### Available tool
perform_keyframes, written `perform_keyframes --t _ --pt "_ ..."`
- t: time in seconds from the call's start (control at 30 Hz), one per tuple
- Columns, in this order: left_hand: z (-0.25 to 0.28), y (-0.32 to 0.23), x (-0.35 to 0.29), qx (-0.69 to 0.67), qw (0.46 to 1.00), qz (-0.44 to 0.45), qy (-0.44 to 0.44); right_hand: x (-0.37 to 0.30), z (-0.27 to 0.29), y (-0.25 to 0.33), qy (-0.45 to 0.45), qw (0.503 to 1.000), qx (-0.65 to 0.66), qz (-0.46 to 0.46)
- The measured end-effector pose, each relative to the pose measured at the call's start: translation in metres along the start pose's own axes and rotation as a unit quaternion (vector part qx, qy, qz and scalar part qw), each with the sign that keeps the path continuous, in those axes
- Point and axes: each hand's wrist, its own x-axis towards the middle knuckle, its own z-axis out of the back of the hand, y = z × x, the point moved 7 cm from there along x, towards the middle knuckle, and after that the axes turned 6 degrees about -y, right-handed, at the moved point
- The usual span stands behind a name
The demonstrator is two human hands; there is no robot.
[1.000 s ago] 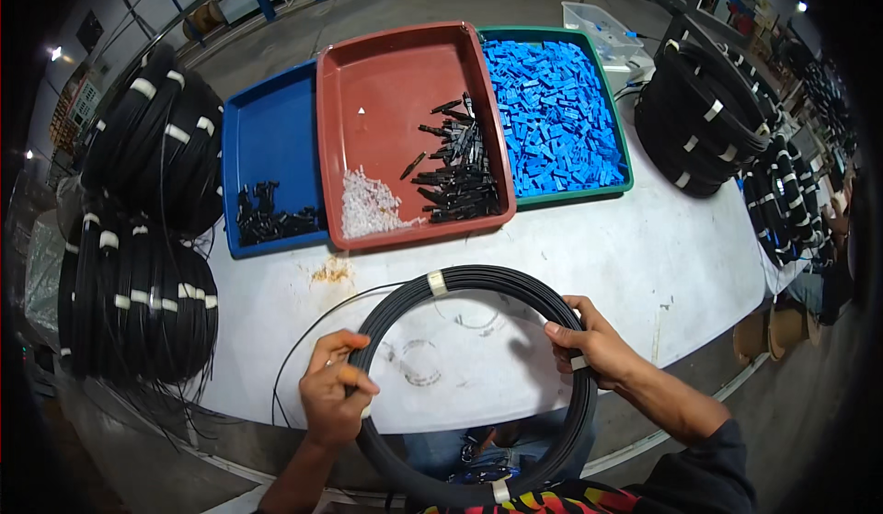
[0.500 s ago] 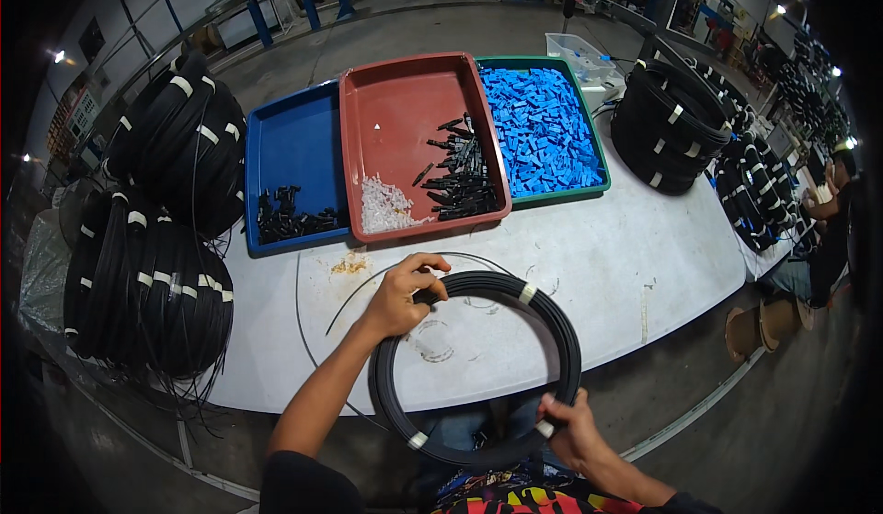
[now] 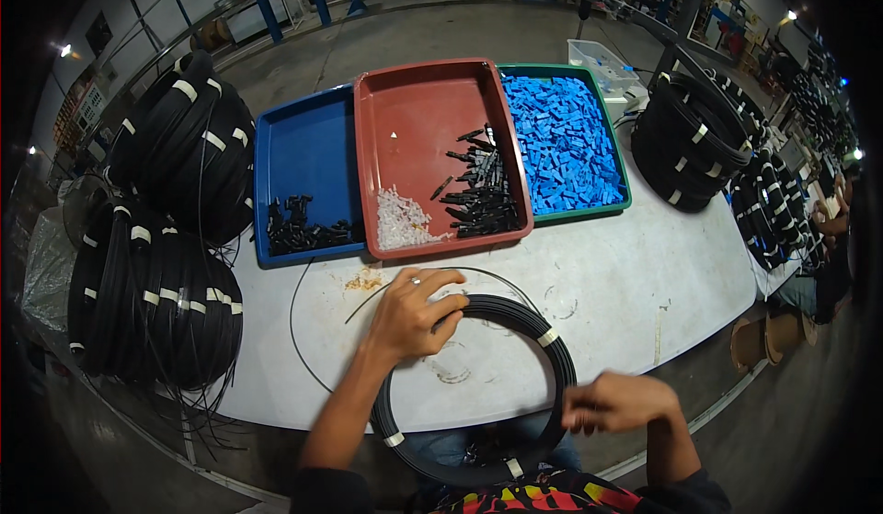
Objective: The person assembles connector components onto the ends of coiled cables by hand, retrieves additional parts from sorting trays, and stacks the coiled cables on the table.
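The black cable coil [image 3: 504, 308], with 3 white bands [image 3: 548, 337] showing, overhangs the near edge of the white table [image 3: 635, 284]. The left hand [image 3: 418, 314] grips its upper left; the right hand [image 3: 614, 402], blurred, half curled, is at its right side, whether gripping I cannot tell. Beyond sit the blue tray [image 3: 308, 146], red tray [image 3: 432, 109] and green tray [image 3: 585, 214].

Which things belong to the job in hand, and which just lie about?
Job, apparently:
black cable coil
left hand at its far edge
right hand, blurred beside it

Lying about, apparently:
blue tray
red tray
green tray
left coil stack
right coil stack
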Motion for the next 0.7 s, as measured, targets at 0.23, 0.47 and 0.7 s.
perform_keyframes --t 0.23,0.47,0.7 --pt "0.112 0.030 -0.122 0.290 0.833 0.444 -0.157 0.085 0.087 0.017 -0.429 0.892 -0.124 0.066" --pt "0.105 0.016 -0.180 0.336 0.760 0.535 -0.153 0.164 0.092 0.016 -0.432 0.887 -0.155 0.052" --pt "0.104 0.032 -0.193 0.286 0.762 0.545 -0.202 0.184 0.077 0.027 -0.430 0.893 -0.077 0.114"
